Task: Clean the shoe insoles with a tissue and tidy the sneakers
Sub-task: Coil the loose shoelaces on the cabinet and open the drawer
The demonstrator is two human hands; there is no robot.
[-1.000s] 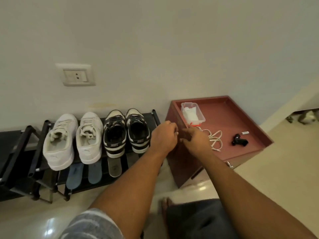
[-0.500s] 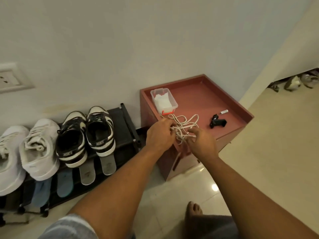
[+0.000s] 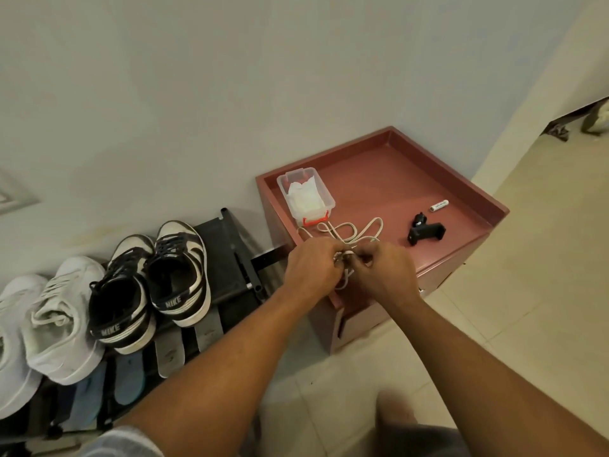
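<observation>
- Left hand (image 3: 313, 267) and right hand (image 3: 384, 275): close together, both pinching the white laces (image 3: 349, 229) at the bench (image 3: 412, 179) edge.
- Tissue box (image 3: 304, 196): just beyond the hands.
- Sneakers (image 3: 179, 275) (insoles (image 3: 169, 353) below them): left of the left hand, on the rack (image 3: 227, 258).

Cabinet top (image 3: 395, 179): back and middle bare, open from above. Raised rim (image 3: 449, 171) walls all four sides. Tissue box (image 3: 304, 196) fills left rear corner, laces (image 3: 349, 230) loop just in front of it. Black holder (image 3: 425, 230) and battery (image 3: 439, 205) sit near right edge. Rack post (image 3: 237, 245) just left.
</observation>
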